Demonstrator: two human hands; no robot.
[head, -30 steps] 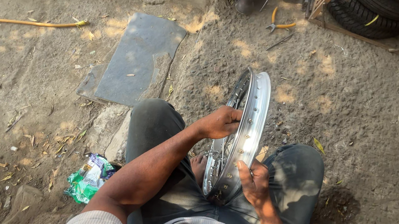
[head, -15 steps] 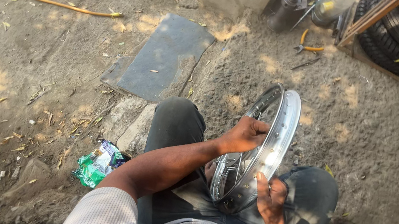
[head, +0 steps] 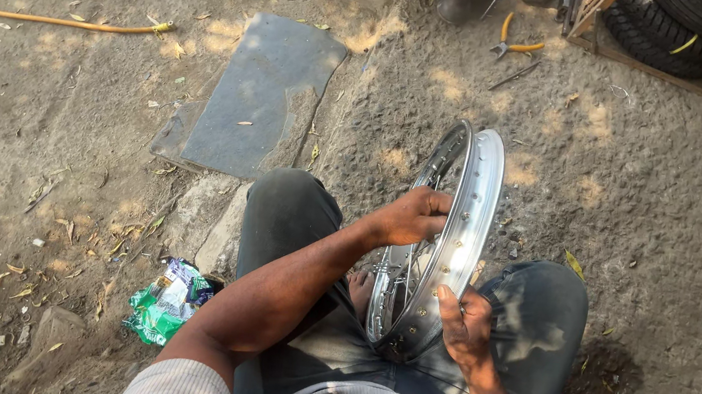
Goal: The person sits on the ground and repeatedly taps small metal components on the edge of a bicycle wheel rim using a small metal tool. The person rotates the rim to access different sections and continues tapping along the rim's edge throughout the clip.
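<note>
I sit on the dirt ground [head: 654,228] with my knees apart, and one shiny metal wheel rim [head: 454,238] stands on its edge between my legs, so my legs keep it from rolling away. My left hand [head: 413,217] is closed around the upper left side of the rim, with my fingers curled over the edge, and that keeps the rim upright. My right hand [head: 465,328] is down low on the rim, near my lap, with my thumb pressed flat on the outer band and my fingers wrapped behind it. With one hand high and one hand low, the rim cannot tip over. I can see thin spokes [head: 402,276] inside the rim, but they are too fine and too crowded for me to count. There is a row of little holes along the band too. Around me I count one flat grey slab [head: 260,95] lying on the ground in front of my left knee, one crumpled green and white wrapper [head: 168,299] just beside my left leg, and one pair of pliers with yellow handles [head: 509,39] lying well away near the top. One long yellow hose [head: 49,18] runs across the ground far to my left, with more loops of it at the top corner. Some black tyres [head: 698,30] are stacked at the top right, but I cannot tell how many.
</note>
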